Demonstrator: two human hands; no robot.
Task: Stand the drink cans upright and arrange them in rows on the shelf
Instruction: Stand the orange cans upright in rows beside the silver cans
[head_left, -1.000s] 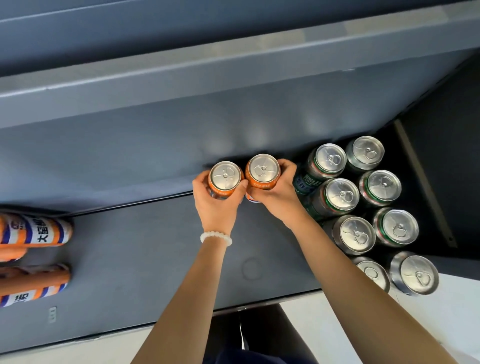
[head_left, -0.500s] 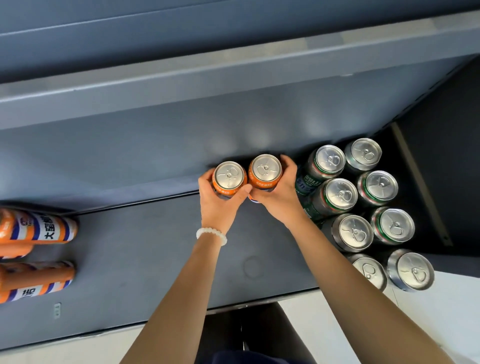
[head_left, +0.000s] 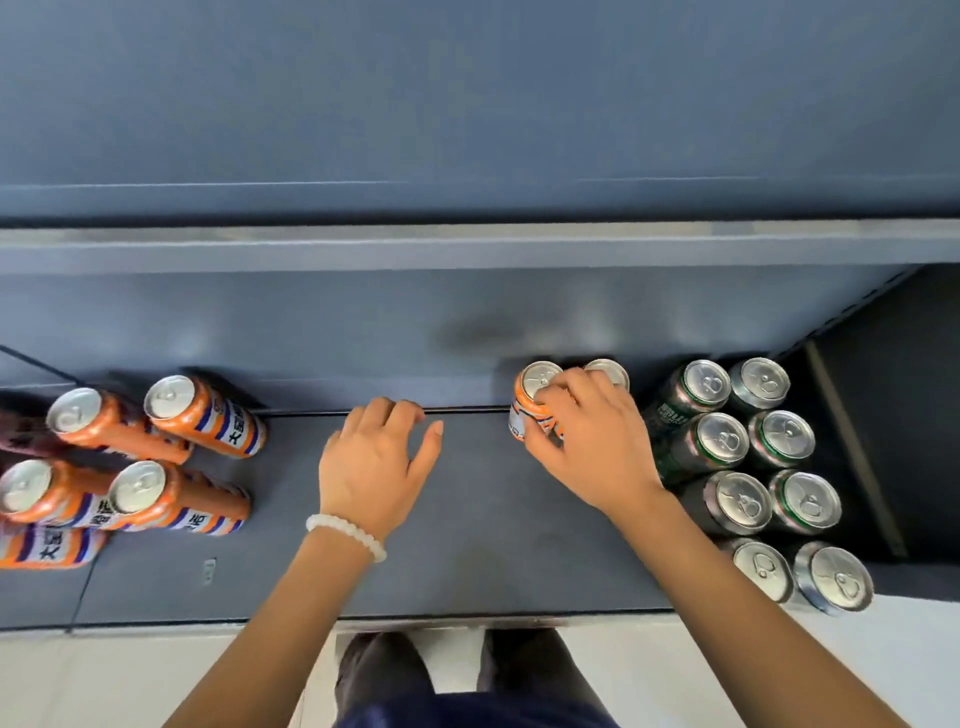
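Observation:
Two orange drink cans stand upright at the back of the grey shelf (head_left: 467, 561). My right hand (head_left: 592, 447) lies over both. Its fingers curl round the left orange can (head_left: 523, 413) and cover most of the right orange can (head_left: 609, 370). My left hand (head_left: 374, 462), with a white bead bracelet, hovers open over the bare shelf to the left of them and holds nothing. Several more orange cans (head_left: 218, 423) lie on their sides at the far left. Several green cans (head_left: 722, 441) stand upright in two rows on the right.
The front lip of an upper shelf (head_left: 467, 249) overhangs the back of the shelf. A dark side panel (head_left: 883, 415) closes the right end behind the green cans. Pale floor (head_left: 130, 675) and my legs show below the shelf's front edge.
My left hand has let go of its orange can and drawn back to the left. My right hand stays on the upright pair. The view has shifted left, bringing more lying orange cans into sight.

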